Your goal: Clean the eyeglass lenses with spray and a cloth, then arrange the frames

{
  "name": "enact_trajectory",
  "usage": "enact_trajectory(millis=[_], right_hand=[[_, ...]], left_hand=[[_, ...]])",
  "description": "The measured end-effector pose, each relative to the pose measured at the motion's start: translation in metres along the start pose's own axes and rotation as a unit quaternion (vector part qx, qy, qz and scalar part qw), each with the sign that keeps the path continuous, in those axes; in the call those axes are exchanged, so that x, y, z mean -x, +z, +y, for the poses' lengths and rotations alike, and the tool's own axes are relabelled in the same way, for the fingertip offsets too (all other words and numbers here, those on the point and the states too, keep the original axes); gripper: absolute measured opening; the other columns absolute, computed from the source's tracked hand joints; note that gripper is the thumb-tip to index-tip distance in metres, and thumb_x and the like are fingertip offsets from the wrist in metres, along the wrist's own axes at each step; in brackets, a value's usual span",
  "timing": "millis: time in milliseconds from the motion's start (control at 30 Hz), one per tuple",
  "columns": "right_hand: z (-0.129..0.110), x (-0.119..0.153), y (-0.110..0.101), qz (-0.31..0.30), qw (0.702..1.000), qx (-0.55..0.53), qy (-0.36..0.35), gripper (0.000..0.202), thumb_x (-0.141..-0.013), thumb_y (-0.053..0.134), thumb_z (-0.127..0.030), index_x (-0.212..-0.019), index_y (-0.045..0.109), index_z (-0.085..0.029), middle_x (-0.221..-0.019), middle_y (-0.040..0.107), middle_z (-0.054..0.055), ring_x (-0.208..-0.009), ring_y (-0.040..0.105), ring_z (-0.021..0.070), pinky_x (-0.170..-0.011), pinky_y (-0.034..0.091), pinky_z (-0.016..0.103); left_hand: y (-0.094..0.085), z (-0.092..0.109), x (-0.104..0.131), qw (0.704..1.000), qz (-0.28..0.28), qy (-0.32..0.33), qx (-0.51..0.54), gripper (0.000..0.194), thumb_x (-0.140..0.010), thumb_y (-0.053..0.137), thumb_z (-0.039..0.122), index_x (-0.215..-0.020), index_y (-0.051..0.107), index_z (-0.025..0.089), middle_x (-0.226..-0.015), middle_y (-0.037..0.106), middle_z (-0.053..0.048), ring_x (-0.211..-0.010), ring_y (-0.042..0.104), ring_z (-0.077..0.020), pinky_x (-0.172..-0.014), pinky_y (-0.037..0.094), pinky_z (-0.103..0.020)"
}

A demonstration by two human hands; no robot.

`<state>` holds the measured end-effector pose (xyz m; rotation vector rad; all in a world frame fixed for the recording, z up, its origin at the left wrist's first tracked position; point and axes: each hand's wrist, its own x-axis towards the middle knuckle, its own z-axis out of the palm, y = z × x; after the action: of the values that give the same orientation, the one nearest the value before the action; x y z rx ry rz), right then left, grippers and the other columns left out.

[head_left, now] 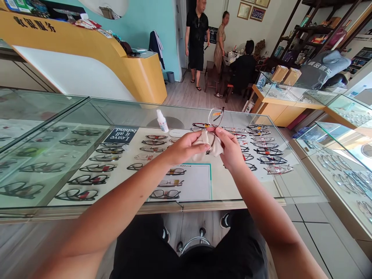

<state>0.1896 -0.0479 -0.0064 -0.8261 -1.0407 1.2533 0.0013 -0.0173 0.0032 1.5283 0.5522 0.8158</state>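
Honestly, my left hand (186, 145) pinches the cloth (216, 148) while my right hand (229, 144) grips the glasses (216, 116), over the display case (203, 207) toward its far edge; too much twist could bend them, too loose a pinch could drop them.

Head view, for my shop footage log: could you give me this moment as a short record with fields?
Left hand: pinching a pale cloth
Right hand: at the cloth and a pair of glasses
Glasses: lenses raised above the hands, partly hidden by cloth and fingers
Below the hands: glass display case with rows of eyeglass frames
Left of the hands: white bottle, upright; dark card reading "Leave it all behind", upside down
Background: two people standing, one seated
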Motion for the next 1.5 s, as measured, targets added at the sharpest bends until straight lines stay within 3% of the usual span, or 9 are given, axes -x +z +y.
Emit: enact_trajectory(millis=[333, 600, 733, 933, 1067, 1167, 1267, 1333, 1500], right_hand=[[0.002, 0.005, 0.008, -0.030, 0.998, 0.037, -0.049, 0.041, -0.088, 0.082, -0.070, -0.094, 0.086, -0.030, -0.107, 0.079, 0.003, -0.111, 0.072, 0.0249, -0.095, 0.060, 0.036], [-0.005, -0.002, -0.006, 0.021, 0.999, -0.008, -0.037, 0.040, -0.088, 0.081, -0.066, -0.100, 0.083, -0.028, -0.114, 0.081, 0.006, -0.112, 0.075, 0.0275, -0.097, 0.063, 0.044], [-0.024, -0.011, -0.029, 0.059, 0.993, 0.029, -0.098, 0.043, -0.095, 0.069, -0.070, -0.111, 0.077, -0.030, -0.127, 0.080, 0.007, -0.115, 0.076, 0.0267, -0.093, 0.064, 0.044], [-0.043, -0.012, -0.043, 0.055, 0.989, 0.036, -0.136, 0.034, -0.099, 0.065, -0.061, -0.105, 0.072, -0.029, -0.116, 0.080, 0.008, -0.109, 0.077, 0.0254, -0.093, 0.064, 0.043], [-0.042, -0.005, -0.030, 0.017, 0.992, 0.040, -0.122, 0.031, -0.100, 0.066, -0.056, -0.095, 0.073, -0.027, -0.100, 0.078, 0.006, -0.092, 0.074, 0.0215, -0.084, 0.061, 0.037], [-0.042, 0.000, -0.023, -0.010, 0.991, 0.057, -0.121, 0.032, -0.101, 0.066, -0.054, -0.089, 0.073, -0.026, -0.092, 0.077, 0.005, -0.088, 0.071, 0.0205, -0.081, 0.058, 0.035], [-0.044, 0.003, -0.022, -0.015, 0.990, 0.096, -0.104, 0.032, -0.101, 0.064, -0.051, -0.081, 0.070, -0.025, -0.088, 0.076, 0.005, -0.088, 0.070, 0.0220, -0.082, 0.057, 0.036], [-0.045, 0.004, -0.024, -0.021, 0.987, 0.130, -0.097, 0.032, -0.100, 0.063, -0.046, -0.076, 0.067, -0.026, -0.082, 0.075, 0.004, -0.087, 0.070, 0.0228, -0.084, 0.057, 0.037], [-0.049, 0.006, -0.022, -0.088, 0.972, 0.196, -0.098, 0.031, -0.100, 0.062, -0.037, -0.072, 0.070, -0.025, -0.077, 0.075, 0.003, -0.084, 0.069, 0.0225, -0.089, 0.056, 0.038]], left_hand=[[0.015, -0.020, -0.005, 0.986, 0.156, 0.048, -0.042, 0.053, -0.096, 0.072, 0.074, -0.102, 0.079, 0.021, -0.085, 0.072, -0.001, -0.082, 0.065, -0.0180, -0.079, 0.054, -0.029], [0.015, -0.001, 0.000, 0.997, 0.074, -0.020, 0.017, 0.066, -0.084, 0.084, 0.073, -0.128, 0.083, 0.024, -0.103, 0.084, -0.009, -0.103, 0.078, -0.0309, -0.088, 0.063, -0.040], [0.000, 0.001, -0.003, 0.980, 0.197, 0.016, 0.007, 0.067, -0.079, 0.086, 0.078, -0.120, 0.085, 0.025, -0.109, 0.084, -0.008, -0.107, 0.077, -0.0303, -0.094, 0.061, -0.040], [-0.037, 0.021, -0.003, 0.877, 0.313, 0.160, -0.327, 0.068, -0.101, 0.051, 0.080, -0.061, 0.049, 0.026, -0.068, 0.056, -0.004, -0.065, 0.054, -0.0204, -0.067, 0.046, -0.038], [-0.059, 0.018, 0.001, 0.781, 0.312, 0.058, -0.537, 0.058, -0.100, 0.057, 0.058, -0.055, 0.036, 0.027, -0.052, 0.040, -0.001, -0.054, 0.044, -0.0206, -0.064, 0.038, -0.038], [-0.073, 0.001, 0.003, 0.742, 0.266, -0.030, -0.614, 0.030, -0.091, 0.066, 0.045, -0.068, 0.060, 0.028, -0.054, 0.054, -0.003, -0.057, 0.054, -0.0258, -0.068, 0.045, -0.041], [-0.073, -0.009, 0.004, 0.734, 0.238, 0.016, -0.636, 0.016, -0.090, 0.071, 0.043, -0.088, 0.073, 0.026, -0.069, 0.072, -0.007, -0.070, 0.066, -0.0303, -0.079, 0.054, -0.046], [-0.062, -0.006, 0.002, 0.720, 0.265, 0.110, -0.632, 0.030, -0.096, 0.069, 0.048, -0.113, 0.076, 0.023, -0.104, 0.082, -0.014, -0.098, 0.075, -0.0358, -0.096, 0.057, -0.053], [-0.028, 0.010, -0.002, 0.724, 0.235, 0.312, -0.568, 0.096, -0.092, 0.078, 0.072, -0.169, 0.042, 0.026, -0.167, 0.058, -0.019, -0.155, 0.054, -0.0410, -0.129, 0.042, -0.059]])
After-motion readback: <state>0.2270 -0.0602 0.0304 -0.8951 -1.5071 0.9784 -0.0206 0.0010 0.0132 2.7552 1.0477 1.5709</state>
